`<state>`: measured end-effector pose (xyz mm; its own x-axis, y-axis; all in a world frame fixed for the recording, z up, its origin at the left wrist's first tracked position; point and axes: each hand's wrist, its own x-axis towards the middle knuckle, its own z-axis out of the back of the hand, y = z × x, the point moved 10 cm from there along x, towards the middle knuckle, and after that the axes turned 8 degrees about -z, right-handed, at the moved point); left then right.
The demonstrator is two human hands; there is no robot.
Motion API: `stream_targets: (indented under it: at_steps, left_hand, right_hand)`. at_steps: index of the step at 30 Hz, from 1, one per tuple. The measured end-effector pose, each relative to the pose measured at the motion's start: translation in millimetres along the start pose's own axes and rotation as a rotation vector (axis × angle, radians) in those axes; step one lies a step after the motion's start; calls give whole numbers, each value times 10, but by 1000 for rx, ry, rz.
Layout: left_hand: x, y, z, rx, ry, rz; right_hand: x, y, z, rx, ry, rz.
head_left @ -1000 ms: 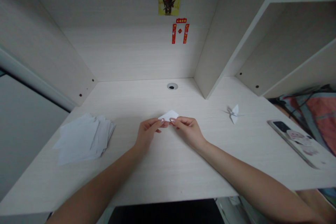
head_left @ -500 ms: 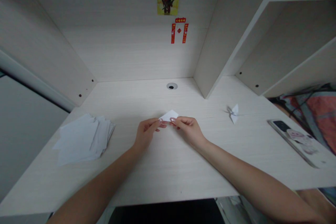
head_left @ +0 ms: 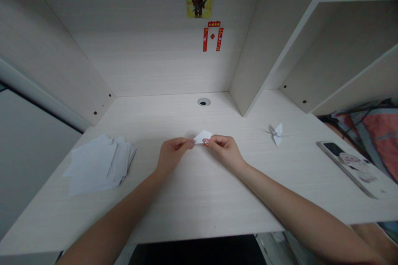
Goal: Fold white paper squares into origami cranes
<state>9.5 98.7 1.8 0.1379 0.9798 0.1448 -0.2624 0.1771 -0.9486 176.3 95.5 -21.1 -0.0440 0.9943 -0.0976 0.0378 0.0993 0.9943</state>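
A small folded piece of white paper (head_left: 202, 135) is held just above the desk, near the middle of the view. My left hand (head_left: 174, 152) pinches its left corner between thumb and fingers. On the other side my right hand (head_left: 224, 149) grips the right part, its thumb lying on the front of the paper. The fingertips behind the paper are partly hidden. Off to the right, a folded paper crane (head_left: 276, 134) rests on the desk, apart from both hands.
A loose stack of white paper sheets (head_left: 93, 167) lies at the left. A phone (head_left: 351, 169) with a decorated back lies at the right edge, beside a red and grey cloth (head_left: 373, 136). The desk (head_left: 186, 211) has a round cable hole (head_left: 204, 102) near the back wall.
My left hand has shifted slightly left along the paper, so its fingers now hold only the left corner. The right hand has barely moved.
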Motion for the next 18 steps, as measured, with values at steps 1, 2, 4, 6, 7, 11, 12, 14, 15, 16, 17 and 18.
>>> stream_targets:
  at_steps: [1, 2, 4, 6, 7, 11, 12, 14, 15, 16, 17, 18]
  left_hand:
    - [-2, 7, -8, 15, 4, 4]
    - [-4, 13, -20, 26, 12, 8]
    - [-11, 20, -42, 36, 27, 19]
    - [-16, 24, -41, 38, 16, 30]
    - [-19, 24, -35, 35, 4, 34]
    - [-37, 22, -35, 18, -18, 38]
    - [-42, 23, -46, 17, -11, 37]
    - [-52, 27, -74, 21, 12, 38]
    - [-55, 30, -86, 24, 22, 39]
    - [-57, 33, -94, 27, 28, 40]
    - [-57, 35, -100, 29, 32, 39]
    - [-56, 36, -105, 30, 34, 37]
  right_hand:
    - [2, 7, 7, -21, -8, 8]
    - [3, 20, 17, -41, -19, 19]
    - [3, 43, 24, -65, -33, 32]
    - [-3, 60, 19, -51, -39, 31]
    - [-9, 68, 13, -37, -40, 28]
    - [-30, 56, -34, -3, -28, -6]
    - [-30, 37, -39, 7, -27, -18]
    - [-23, -11, -33, 39, -32, -41]
    - [-17, -38, -27, 60, -35, -52]
    - [-8, -64, -24, 78, -34, -62]
    - [1, -88, -24, 90, -29, -72]
    - [9, -107, -24, 96, -24, -80]
